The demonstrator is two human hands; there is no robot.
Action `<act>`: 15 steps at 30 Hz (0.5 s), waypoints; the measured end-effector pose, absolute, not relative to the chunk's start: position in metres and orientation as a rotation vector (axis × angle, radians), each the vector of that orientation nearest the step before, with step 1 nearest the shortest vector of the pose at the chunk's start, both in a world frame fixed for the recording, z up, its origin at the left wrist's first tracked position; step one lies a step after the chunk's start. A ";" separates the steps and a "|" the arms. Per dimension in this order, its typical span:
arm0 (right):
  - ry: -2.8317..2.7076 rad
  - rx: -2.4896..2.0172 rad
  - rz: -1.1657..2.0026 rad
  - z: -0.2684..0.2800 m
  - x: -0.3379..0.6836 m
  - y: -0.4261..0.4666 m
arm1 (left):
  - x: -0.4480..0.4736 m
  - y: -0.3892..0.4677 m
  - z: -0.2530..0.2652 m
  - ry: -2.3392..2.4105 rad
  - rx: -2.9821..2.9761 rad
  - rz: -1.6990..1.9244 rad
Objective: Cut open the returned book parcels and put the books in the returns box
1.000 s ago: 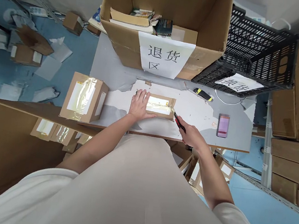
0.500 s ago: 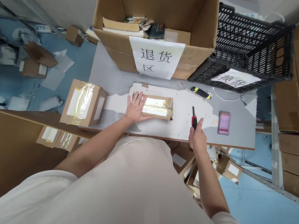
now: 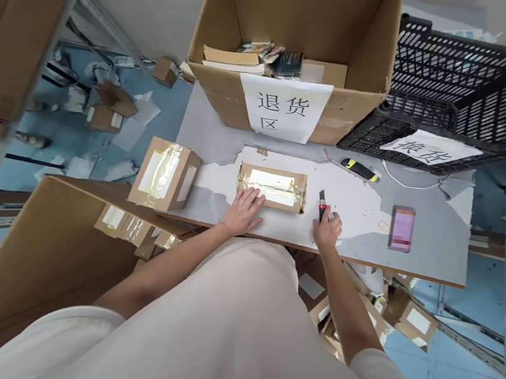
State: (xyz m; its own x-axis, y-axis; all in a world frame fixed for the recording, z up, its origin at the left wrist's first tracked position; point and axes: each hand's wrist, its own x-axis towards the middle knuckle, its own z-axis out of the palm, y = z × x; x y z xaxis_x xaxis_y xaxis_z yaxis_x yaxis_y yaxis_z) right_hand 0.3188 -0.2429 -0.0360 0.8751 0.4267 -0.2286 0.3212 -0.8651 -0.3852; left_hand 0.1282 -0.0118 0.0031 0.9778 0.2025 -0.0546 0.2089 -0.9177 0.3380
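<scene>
A long, flat cardboard box (image 3: 278,180) with white labels and shiny clear tape lies on the table. My left hand (image 3: 242,212) rests with fingers spread at its near left edge, the fingertips touching it. Just right of the box, my right hand (image 3: 327,229) is closed around a red and black utility knife (image 3: 322,206), its tip pointing away from me. The knife is apart from the box. A second, taller taped box (image 3: 163,173) stands at the table's left end.
Behind are a large open carton (image 3: 220,93) holding books and a black plastic crate (image 3: 439,116) with a paper sign. A black and yellow cutter (image 3: 359,169) and a pixelated pink rectangle (image 3: 402,229) lie on the table (image 3: 438,255). Another big carton (image 3: 49,248) stands at left.
My left hand has slid from on top of the box's left end to its near edge. My right hand has brought the knife nearer the box. The whole view has shifted.
</scene>
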 end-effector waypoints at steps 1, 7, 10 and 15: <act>-0.599 -2.686 0.392 -0.025 0.326 -0.233 | 0.127 -0.012 0.002 0.292 2.774 -0.026; -1.503 -2.352 0.375 0.031 0.351 -0.133 | 0.131 -0.008 -0.002 0.278 2.741 -0.030; -1.798 -2.348 0.450 0.033 0.344 -0.099 | 0.133 -0.007 -0.003 0.281 2.723 -0.031; -2.013 -2.414 0.447 0.037 0.345 -0.087 | 0.132 -0.007 -0.007 0.284 2.730 0.019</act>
State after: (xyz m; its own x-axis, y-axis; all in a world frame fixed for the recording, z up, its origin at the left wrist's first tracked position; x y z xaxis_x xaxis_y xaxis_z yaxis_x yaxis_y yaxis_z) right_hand 0.3450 -0.0865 0.0371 0.1567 0.9593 -0.2350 0.9685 -0.1958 -0.1535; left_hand 0.1319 -0.0070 -0.0070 0.9793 0.2008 -0.0272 0.1955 -0.9015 0.3860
